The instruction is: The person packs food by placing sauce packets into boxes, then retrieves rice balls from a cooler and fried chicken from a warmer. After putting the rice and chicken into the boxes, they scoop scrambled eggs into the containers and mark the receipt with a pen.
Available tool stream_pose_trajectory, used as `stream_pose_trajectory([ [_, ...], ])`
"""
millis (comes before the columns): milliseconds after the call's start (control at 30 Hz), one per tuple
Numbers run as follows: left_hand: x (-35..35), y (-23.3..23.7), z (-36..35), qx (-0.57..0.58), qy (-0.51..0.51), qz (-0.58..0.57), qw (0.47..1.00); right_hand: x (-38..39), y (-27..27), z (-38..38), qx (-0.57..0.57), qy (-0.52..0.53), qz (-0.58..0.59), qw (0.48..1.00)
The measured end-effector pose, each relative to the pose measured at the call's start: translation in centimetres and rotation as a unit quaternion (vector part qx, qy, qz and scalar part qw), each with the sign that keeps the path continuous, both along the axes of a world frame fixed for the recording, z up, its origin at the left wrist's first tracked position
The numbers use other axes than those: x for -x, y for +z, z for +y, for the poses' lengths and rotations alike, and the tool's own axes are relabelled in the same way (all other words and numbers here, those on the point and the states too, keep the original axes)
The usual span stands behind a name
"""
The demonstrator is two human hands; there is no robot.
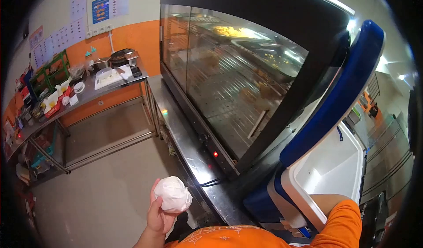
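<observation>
My left hand (pixel 161 213) holds a round bundle wrapped in white paper (pixel 172 194), with the thumb and fingers around its side. At the lower right stands an open blue and white cooler box (pixel 348 160), its blue lid (pixel 332 98) raised. My right arm, in an orange sleeve, reaches over the cooler's rim, and the bare forearm dips inside. The near wall hides the right hand, so its fingers cannot be made out.
A glass warming cabinet (pixel 233 76) with metal trays and yellow food stands on a steel counter (pixel 176 116) ahead. At the left, a steel table (pixel 88 89) bears a white board, a knife and red boxes. Wire racks (pixel 387 146) stand at the right.
</observation>
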State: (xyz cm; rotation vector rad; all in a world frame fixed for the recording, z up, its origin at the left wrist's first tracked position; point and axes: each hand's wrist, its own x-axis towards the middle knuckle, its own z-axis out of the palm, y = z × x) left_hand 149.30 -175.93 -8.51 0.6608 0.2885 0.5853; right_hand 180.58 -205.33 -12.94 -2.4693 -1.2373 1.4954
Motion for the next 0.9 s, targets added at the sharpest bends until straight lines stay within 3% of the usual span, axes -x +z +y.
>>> stream_pose_trajectory([
  [267,1.3,1.2,1.2,-0.010,0.014,0.003,1.000,-0.6,-0.4,2.0,0.001,0.019,-0.024,1.000],
  [467,0.1,0.8,1.6,0.050,-0.059,-0.075,0.994,-1.1,-1.8,2.6,0.010,0.027,-0.021,0.999],
  [667,-1.9,1.9,0.2,-0.021,-0.061,0.002,0.998,-1.9,-0.6,1.2,0.036,0.047,-0.012,0.998],
  [733,-2.4,1.9,-0.3,-0.036,-0.080,-0.013,0.996,-2.7,2.2,0.2,0.038,0.055,-0.012,0.998],
  [833,-3.0,1.7,-0.8,-0.062,-0.133,-0.037,0.988,-4.2,11.5,-1.9,0.017,0.025,-0.024,0.999],
  [900,-3.2,1.8,-1.4,-0.034,-0.175,-0.059,0.982,-2.3,21.1,-3.1,-0.025,-0.113,-0.034,0.993],
])
